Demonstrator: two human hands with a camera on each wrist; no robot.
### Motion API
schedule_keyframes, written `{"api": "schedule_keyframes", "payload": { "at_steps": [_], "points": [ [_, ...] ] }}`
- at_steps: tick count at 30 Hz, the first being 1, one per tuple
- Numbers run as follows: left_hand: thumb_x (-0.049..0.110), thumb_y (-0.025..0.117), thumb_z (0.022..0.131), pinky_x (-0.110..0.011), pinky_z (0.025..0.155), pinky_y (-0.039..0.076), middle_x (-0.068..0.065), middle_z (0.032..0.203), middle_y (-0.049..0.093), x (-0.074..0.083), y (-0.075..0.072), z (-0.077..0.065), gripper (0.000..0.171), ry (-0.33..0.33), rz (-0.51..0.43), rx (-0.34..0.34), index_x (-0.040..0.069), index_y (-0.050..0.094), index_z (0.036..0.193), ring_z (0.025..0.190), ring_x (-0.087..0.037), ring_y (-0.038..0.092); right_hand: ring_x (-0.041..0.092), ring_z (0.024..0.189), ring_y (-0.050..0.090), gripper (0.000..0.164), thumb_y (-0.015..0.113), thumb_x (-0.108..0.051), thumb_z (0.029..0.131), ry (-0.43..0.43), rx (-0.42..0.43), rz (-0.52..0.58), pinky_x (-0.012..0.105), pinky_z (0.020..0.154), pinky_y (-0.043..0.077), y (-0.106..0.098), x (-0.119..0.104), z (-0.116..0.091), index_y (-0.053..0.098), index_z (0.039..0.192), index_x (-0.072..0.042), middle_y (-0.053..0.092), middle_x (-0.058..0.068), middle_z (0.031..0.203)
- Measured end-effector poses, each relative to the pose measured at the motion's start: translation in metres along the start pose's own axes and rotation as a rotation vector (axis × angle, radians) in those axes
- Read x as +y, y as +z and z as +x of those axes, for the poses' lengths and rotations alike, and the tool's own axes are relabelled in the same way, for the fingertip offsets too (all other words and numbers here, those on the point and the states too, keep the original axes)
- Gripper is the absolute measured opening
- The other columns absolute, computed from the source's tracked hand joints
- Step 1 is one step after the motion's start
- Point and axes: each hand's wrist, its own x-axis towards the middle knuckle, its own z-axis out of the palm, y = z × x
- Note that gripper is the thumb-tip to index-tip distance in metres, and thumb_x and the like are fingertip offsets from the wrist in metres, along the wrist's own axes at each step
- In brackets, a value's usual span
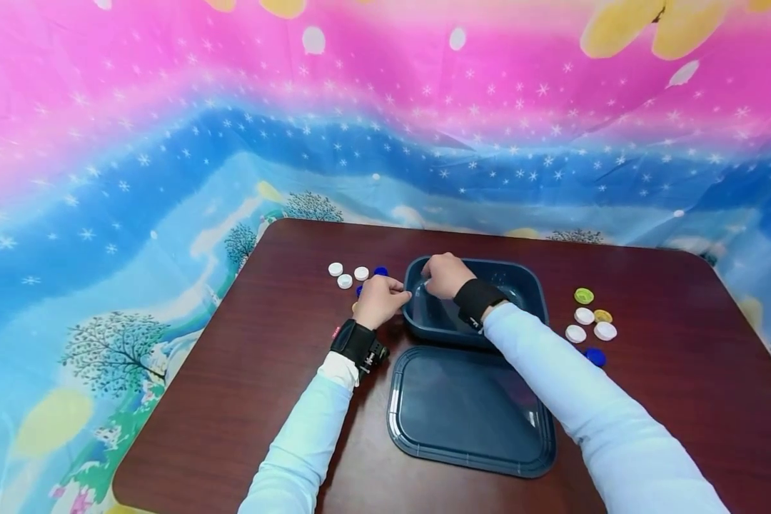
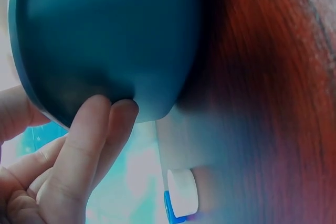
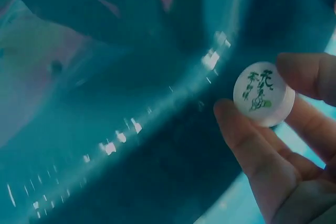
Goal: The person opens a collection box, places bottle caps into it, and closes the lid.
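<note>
A dark grey plastic box (image 1: 446, 333) stands on the table without its lid. At its left end my left hand (image 1: 378, 303) grips the rim, and in the left wrist view two fingertips (image 2: 93, 109) press against the outer wall. Inside the box, my right hand (image 1: 448, 276) pinches a white bottle cap (image 3: 262, 94) with green print on its face, held clear of the floor in the right wrist view. The cap is hidden by the hand in the head view. The dark grey lid (image 1: 469, 414) lies flat in front of the box.
Left of the box lie several bottle caps, among them a white cap (image 1: 335, 269) and a blue cap (image 1: 380, 271). To its right are more: a green cap (image 1: 584, 295), a yellow cap (image 1: 603, 316), white ones and another blue cap (image 1: 595, 357). A patterned cloth (image 1: 385, 128) hangs behind the table.
</note>
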Motion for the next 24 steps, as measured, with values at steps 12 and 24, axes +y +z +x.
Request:
{"api": "schedule_keyframes", "payload": {
  "at_steps": [12, 24],
  "points": [
    [0.015, 0.069, 0.091, -0.028, 0.065, 0.057, -0.007, 0.084, 0.073, 0.001, 0.000, -0.002, 0.016, 0.033, 0.003, -0.018, 0.003, 0.076, 0.099, 0.065, -0.014, 0.069, 0.020, 0.064, 0.054, 0.014, 0.068, -0.003, 0.089, 0.002, -0.014, -0.162, 0.032, 0.062, 0.042, 0.029, -0.007, 0.015, 0.061, 0.077, -0.006, 0.054, 0.005, 0.068],
    [0.014, 0.069, 0.091, -0.028, 0.064, 0.057, -0.010, 0.088, 0.073, 0.002, 0.000, -0.002, 0.020, 0.022, -0.017, -0.031, 0.000, 0.075, 0.104, 0.065, -0.015, 0.070, 0.017, 0.053, 0.050, 0.023, 0.066, -0.007, 0.092, 0.046, -0.018, -0.096, 0.030, 0.056, 0.041, 0.034, 0.004, 0.023, 0.064, 0.069, -0.007, 0.052, 0.003, 0.057]
  ]
}}
